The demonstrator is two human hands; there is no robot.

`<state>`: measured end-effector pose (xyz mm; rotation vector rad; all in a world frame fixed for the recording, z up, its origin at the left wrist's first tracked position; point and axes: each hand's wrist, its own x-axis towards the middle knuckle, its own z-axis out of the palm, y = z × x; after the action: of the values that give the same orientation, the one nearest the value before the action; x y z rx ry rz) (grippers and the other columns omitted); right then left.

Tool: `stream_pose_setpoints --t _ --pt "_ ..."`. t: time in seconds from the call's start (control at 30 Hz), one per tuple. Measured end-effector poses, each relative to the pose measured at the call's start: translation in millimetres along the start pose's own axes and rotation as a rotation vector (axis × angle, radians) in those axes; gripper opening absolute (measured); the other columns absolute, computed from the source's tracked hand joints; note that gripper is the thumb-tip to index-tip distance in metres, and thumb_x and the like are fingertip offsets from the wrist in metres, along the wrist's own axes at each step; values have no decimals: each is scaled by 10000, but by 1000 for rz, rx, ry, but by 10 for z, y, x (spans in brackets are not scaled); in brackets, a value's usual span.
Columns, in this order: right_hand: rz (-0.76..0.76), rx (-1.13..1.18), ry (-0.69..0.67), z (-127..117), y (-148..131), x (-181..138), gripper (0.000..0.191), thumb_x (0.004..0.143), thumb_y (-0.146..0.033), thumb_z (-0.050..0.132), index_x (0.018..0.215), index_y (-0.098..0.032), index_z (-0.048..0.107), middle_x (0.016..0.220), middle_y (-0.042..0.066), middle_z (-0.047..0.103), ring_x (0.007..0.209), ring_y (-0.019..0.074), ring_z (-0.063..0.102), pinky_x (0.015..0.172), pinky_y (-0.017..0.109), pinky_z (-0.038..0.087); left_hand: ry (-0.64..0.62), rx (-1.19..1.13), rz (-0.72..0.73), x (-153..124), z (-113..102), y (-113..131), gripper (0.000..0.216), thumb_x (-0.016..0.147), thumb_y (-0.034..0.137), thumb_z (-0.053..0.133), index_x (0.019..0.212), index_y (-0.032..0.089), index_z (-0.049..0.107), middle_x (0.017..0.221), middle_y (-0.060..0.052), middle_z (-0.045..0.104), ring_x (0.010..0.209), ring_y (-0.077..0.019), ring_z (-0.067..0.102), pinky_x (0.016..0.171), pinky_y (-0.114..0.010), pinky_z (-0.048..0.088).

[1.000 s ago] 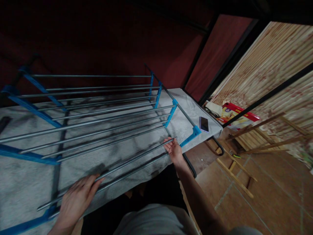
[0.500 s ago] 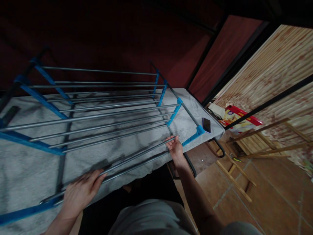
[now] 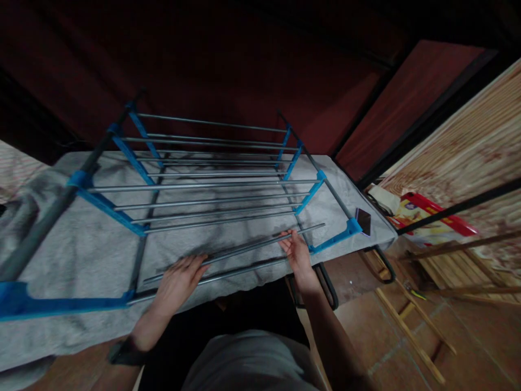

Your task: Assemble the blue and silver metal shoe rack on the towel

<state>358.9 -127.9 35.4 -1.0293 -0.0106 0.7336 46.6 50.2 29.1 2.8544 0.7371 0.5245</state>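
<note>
A shoe-rack-like frame of grey metal tubes and blue plastic brackets lies on a grey cloth-covered surface [image 3: 101, 260]. My left hand [image 3: 181, 279] is closed over a loose metal tube [image 3: 248, 247] near its left end. Toward the other end, my right hand [image 3: 296, 251] grips the same tube between thumb and fingers, and the tip sticks out beyond it. Just in front runs another tube [image 3: 244, 271], which meets the left blue bracket [image 3: 73, 308]. The right blue bracket [image 3: 336, 239] is beside my right hand, apart from the loose tube's tip.
Several crossbars [image 3: 220, 184] span the rack behind my hands. A phone [image 3: 363, 222] lies near the surface's right edge. Beyond that edge are a red and yellow box [image 3: 431, 214], a wooden frame [image 3: 411, 326] on the tiled floor and a black metal bar [image 3: 459, 206].
The loose tube has moved right, away from the left bracket, and its tip now extends past my right hand. My left hand has shifted right along with it. The view has swung left.
</note>
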Motion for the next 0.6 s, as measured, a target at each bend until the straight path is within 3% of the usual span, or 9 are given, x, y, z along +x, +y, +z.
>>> stream_pose_setpoints --t 0.17,0.27,0.43,0.6 --pt "-9 -46 36 -192 -91 115 124 799 -361 724 825 -251 672 841 44 744 822 162 715 839 331 592 75 23 -34 -35 57 119 390 1057 435 315 1083 230 645 966 -100 730 904 -268 699 819 -436 564" --pt "-6 -55 2 -260 -55 86 105 746 -276 763 801 -258 675 914 17 742 895 142 709 919 304 578 39 25 -48 -84 58 212 337 1061 388 343 1096 234 641 981 -74 721 909 -236 672 818 -410 542" --pt "-7 -112 11 -403 57 114 148 716 -254 797 775 -258 662 910 -8 725 936 153 700 1025 377 565 -18 57 -99 -120 -4 343 300 1050 281 385 1205 199 628 1070 -85 698 971 -226 647 889 -403 507" --pt "47 -127 57 -526 129 186 231 691 -278 861 757 -246 642 882 -28 717 900 131 710 990 360 590 -53 7 -141 -178 -55 401 270 1040 325 437 1161 188 636 1070 -92 688 985 -231 642 882 -386 506"
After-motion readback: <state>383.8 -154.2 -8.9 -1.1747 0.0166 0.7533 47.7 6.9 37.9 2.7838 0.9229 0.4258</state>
